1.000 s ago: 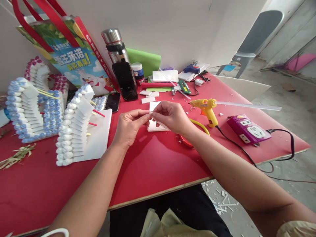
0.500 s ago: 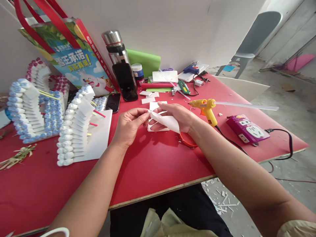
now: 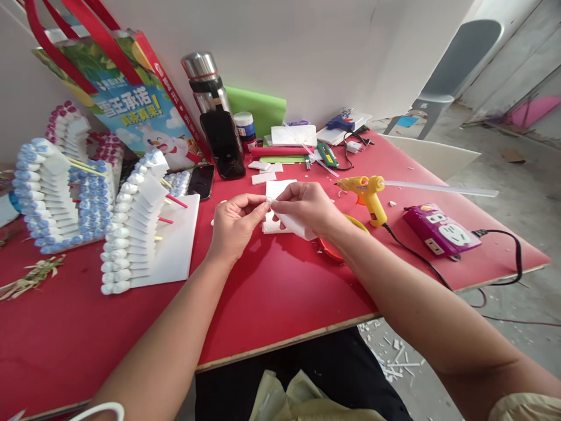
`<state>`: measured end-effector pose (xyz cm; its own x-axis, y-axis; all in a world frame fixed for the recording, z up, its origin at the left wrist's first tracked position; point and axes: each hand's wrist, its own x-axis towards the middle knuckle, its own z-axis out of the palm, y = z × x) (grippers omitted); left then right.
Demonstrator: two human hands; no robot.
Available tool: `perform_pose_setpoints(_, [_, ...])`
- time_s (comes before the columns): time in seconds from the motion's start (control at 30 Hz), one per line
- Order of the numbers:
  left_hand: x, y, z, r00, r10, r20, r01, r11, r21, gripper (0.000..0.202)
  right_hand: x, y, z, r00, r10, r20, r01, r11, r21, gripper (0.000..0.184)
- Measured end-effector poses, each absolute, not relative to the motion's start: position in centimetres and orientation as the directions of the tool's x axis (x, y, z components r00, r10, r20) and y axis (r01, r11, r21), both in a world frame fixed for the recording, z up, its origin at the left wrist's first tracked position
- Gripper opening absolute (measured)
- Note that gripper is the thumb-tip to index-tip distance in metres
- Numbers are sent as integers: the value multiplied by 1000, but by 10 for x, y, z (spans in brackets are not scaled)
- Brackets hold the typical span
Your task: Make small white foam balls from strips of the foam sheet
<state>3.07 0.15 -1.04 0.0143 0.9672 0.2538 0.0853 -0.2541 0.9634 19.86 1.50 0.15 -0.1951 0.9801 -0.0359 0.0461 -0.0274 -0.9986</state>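
Observation:
My left hand [image 3: 234, 228] pinches one end of a thin white sheet of paper [image 3: 303, 228] between thumb and forefinger. My right hand [image 3: 309, 204] is closed on the same sheet, and its fingertips meet those of the left at the pinched end. The rest of the paper hangs below my right palm, partly hidden by the hand. Beneath both hands lies a flat white piece [image 3: 276, 188] on the red table [image 3: 245, 316]. A red and yellow ring [image 3: 329, 250] rests under my right wrist.
To the right are a yellow glue gun [image 3: 371, 199] and a purple power socket [image 3: 440, 230] with cords. White stepped models with rolled edges [image 3: 140, 222] stand left. A steel flask [image 3: 202, 82], a black phone [image 3: 222, 146] and a printed bag [image 3: 135, 111] stand behind.
My right hand has shifted left and turned, its spread fingers closing to a pinch beside my left fingertips. The paper now sits lower, more covered by the hand.

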Motion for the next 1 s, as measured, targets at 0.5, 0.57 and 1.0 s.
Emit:
perform_pose_setpoints(0.5, [39, -7, -10, 113, 618, 778, 567, -683, 461, 16, 196, 10, -4, -121, 954, 274, 134, 289, -948, 19])
perform_pose_setpoints(0.57, [38, -7, -9, 115, 660, 743, 523, -676, 519, 17, 198, 12, -4, -135, 956, 260, 111, 276, -955, 20])
perform_pose_setpoints(1.0, [21, 6, -10, 164, 971, 176, -38, -172, 984, 31, 207, 13, -3, -352, 913, 205, 146, 270, -952, 17])
